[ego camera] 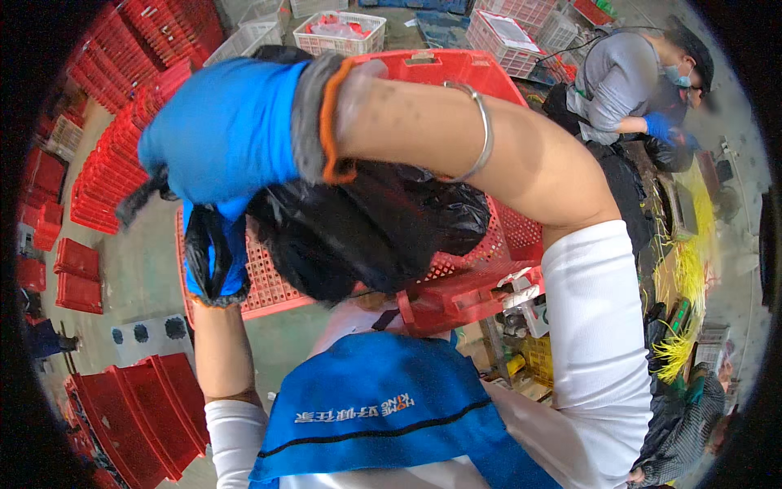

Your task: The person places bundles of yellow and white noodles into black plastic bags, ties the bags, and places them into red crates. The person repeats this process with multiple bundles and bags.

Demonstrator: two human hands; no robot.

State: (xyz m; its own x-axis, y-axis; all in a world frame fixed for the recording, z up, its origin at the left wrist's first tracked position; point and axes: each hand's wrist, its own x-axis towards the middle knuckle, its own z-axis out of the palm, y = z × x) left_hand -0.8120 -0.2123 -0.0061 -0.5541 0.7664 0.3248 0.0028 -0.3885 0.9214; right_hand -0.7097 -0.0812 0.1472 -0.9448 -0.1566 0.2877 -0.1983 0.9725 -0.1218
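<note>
Both of my hands wear blue work gloves with grey cuffs. My right hand (223,128) reaches across to the left, above the other hand, with a dark twisted end of plastic sticking out beside its fingers. Its fingertips are mostly hidden. Below it, my left hand (235,263) is closed on gathered black plastic, a fold of which lies across the glove. From there a bulging black plastic bag (348,238) spreads to the right, under my right forearm. The bag lies over a red perforated plastic crate (278,287); its contents cannot be seen.
Tall stacks of red crates (113,174) stand at left, with more red crates (143,415) lower left. White baskets (342,43) are at the back. At right, a masked co-worker (617,85) in blue gloves handles a black bag near yellow strips (693,244).
</note>
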